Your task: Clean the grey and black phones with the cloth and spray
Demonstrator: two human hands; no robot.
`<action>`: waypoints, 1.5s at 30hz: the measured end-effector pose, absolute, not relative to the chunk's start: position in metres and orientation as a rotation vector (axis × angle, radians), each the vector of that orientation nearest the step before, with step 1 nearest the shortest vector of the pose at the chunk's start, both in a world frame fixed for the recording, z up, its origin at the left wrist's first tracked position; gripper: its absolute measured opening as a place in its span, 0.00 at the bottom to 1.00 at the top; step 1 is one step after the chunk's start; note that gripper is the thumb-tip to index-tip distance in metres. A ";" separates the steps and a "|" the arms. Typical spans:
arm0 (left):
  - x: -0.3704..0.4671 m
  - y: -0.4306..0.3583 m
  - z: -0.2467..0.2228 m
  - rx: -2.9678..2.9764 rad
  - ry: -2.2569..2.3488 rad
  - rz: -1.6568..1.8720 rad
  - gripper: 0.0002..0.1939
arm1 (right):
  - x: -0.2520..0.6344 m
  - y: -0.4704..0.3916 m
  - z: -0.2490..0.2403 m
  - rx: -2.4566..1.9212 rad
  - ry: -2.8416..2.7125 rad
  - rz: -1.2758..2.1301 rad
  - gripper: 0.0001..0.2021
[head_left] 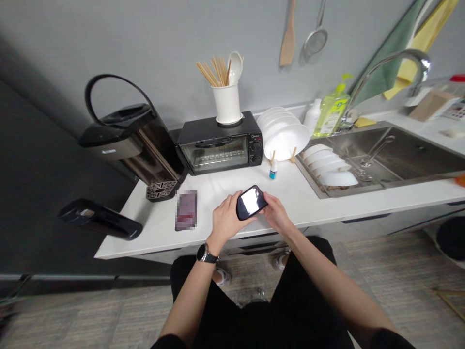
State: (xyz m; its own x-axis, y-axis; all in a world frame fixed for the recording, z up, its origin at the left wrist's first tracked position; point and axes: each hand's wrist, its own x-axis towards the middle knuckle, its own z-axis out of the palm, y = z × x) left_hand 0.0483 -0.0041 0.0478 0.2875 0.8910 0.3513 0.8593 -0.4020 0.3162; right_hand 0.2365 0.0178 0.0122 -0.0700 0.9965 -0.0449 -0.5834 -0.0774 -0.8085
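Phone (251, 202), screen lit, sits above the counter (308, 203) edge; our left hand (227, 219) and right hand (275, 213) both grip it. Behind, a white holder (227, 103) contains chopsticks (212, 72); the sink (399, 155) holds white bowls (329, 165).

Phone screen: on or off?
On. The phone, held in the left hand and right hand, shows a bright white display.

Blurred into coloured squares: flat thing (186, 210) left of the phone (251, 202). Washed out by glare, unreadable: phone screen. Covered by the left hand (225, 218) and right hand (273, 212): phone's ends. Cut by the right edge, far right of the phone: sink (410, 160), red-capped bottle (458, 78).
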 end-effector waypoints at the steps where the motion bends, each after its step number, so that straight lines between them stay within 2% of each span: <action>1: 0.049 -0.003 0.048 2.458 1.686 0.739 0.48 | 0.236 0.018 0.011 -0.750 -0.727 1.522 0.22; 6: 0.056 -0.002 0.051 2.406 1.663 0.742 0.45 | 0.231 0.018 0.009 -0.771 -0.702 1.472 0.26; 12: 0.059 0.003 0.054 2.278 1.658 0.785 0.44 | 0.237 0.028 0.017 -0.892 -0.971 1.291 0.24; 25: 0.066 0.020 0.026 1.911 1.408 1.275 0.37 | 0.255 0.044 0.009 -1.037 -1.122 1.335 0.25; 28: 0.056 0.028 0.034 1.656 1.279 1.461 0.35 | 0.261 0.043 -0.002 -1.109 -1.061 1.307 0.26; 31: 0.038 0.044 0.050 1.650 1.153 1.525 0.35 | 0.272 0.039 -0.012 -1.182 -1.074 1.178 0.25; 33: 0.028 0.060 0.058 1.868 1.223 1.450 0.38 | 0.279 0.038 -0.017 -1.215 -1.104 1.061 0.23; 38: 0.026 0.113 0.039 2.361 1.384 0.852 0.44 | 0.287 0.038 -0.026 -1.213 -1.205 0.818 0.19; 41: 0.034 0.140 0.012 2.447 1.286 0.733 0.44 | 0.286 0.041 -0.028 -1.189 -1.245 0.780 0.18; 45: 0.040 0.158 -0.005 2.542 1.236 0.623 0.38 | 0.284 0.042 -0.028 -1.188 -1.263 0.769 0.17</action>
State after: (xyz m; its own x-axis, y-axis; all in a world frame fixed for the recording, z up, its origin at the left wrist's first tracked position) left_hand 0.0403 0.1578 -0.0054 0.5497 0.7914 0.2676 0.6860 -0.6104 0.3960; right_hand 0.2843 0.0423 -0.0279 0.1979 0.9346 0.2956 0.1666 0.2651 -0.9497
